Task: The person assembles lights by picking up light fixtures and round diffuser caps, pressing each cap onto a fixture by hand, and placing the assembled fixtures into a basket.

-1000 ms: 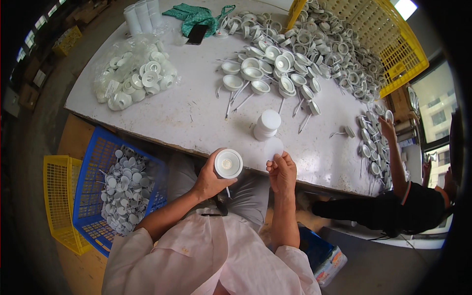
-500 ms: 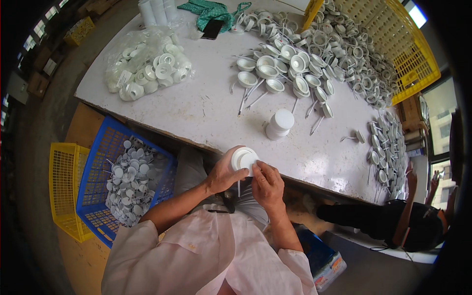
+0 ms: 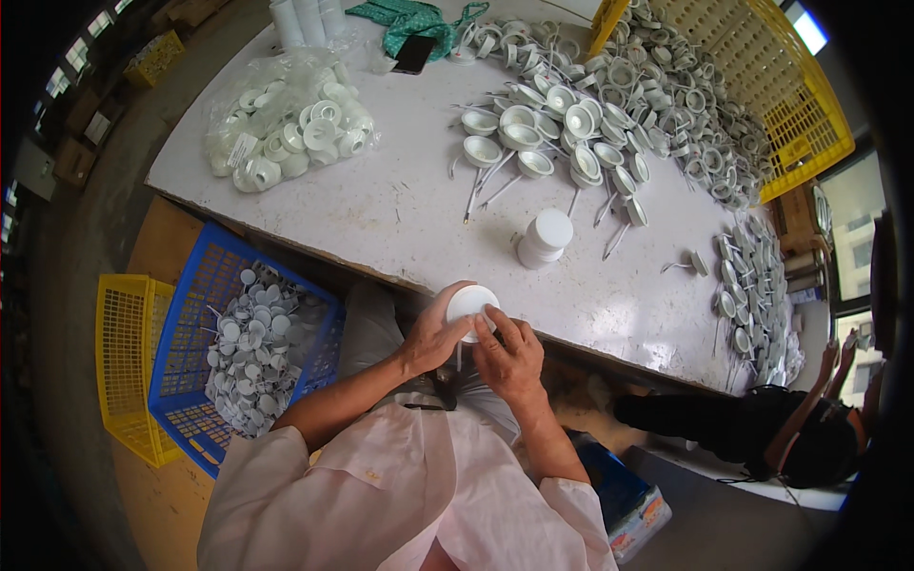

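White disc (image 3: 469, 302) has shifted leftward; white stack (image 3: 545, 244) stands beyond.

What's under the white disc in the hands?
The white disc is held in the left hand, the right hand's fingers touching it. A thin white lead shows below; whatever lies directly underneath is covered by disc and hands.
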`<state>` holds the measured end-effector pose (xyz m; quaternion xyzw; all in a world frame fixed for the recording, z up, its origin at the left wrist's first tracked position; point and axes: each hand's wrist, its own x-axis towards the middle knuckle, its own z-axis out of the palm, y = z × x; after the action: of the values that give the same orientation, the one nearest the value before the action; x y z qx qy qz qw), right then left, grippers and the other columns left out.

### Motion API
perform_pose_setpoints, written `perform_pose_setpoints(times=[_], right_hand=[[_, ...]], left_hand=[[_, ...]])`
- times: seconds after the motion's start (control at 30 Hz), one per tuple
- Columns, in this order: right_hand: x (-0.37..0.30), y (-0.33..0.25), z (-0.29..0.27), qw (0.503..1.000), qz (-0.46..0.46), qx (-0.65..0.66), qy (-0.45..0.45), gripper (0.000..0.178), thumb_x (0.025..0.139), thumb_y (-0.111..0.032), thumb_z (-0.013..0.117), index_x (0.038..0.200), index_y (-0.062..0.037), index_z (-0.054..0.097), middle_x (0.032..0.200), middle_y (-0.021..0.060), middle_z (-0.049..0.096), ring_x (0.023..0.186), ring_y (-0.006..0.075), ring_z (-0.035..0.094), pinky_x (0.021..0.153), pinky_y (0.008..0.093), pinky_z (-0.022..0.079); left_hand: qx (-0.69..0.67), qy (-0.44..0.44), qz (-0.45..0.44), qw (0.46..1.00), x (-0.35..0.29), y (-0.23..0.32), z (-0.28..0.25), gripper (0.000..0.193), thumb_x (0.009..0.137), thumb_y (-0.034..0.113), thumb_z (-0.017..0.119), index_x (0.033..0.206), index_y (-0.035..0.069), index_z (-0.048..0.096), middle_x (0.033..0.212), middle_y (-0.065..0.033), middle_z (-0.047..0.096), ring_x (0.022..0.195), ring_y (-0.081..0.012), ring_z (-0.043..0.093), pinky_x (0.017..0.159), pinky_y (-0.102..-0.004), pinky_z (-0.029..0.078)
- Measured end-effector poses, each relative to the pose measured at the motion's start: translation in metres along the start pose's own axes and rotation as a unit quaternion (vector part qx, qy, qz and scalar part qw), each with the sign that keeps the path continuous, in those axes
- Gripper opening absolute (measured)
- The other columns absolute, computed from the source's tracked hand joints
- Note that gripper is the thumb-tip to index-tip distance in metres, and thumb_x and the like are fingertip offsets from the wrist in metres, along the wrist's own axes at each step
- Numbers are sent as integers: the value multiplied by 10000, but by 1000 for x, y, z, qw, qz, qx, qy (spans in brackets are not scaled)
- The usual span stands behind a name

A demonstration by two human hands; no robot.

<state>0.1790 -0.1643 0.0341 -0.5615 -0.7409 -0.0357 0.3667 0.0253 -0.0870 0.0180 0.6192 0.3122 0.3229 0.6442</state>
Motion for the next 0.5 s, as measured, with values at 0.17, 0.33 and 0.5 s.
perform_pose_setpoints(times=[0.17,0.33,0.5], right_hand=[[0,0,1,999,-25,-21,18,552,606,-2,729,1142,-104,645,1179,102,582,766,247,586,622,314,498],[5,-3,0,998,-38,-40,14,478,621,15,704,1091,-65,668,1173,104,587,705,226,577,586,293,489],[4,-2,-2,996,-66,-58,25,429,624,23,683,1049,-30,675,1157,112,597,665,209,567,563,283,480]], left_hand=[[1,31,-16,999,1,3,2,384,958,159,502,1310,28,425,1155,-111,572,1044,-161,545,892,-292,457],[-12,64,-16,998,1,-1,7,340,962,154,489,1276,30,458,1124,-103,589,1015,-154,558,872,-288,467],[-6,66,-1,998,1,-2,10,324,959,145,486,1260,28,468,1108,-101,593,1000,-145,559,853,-284,474]])
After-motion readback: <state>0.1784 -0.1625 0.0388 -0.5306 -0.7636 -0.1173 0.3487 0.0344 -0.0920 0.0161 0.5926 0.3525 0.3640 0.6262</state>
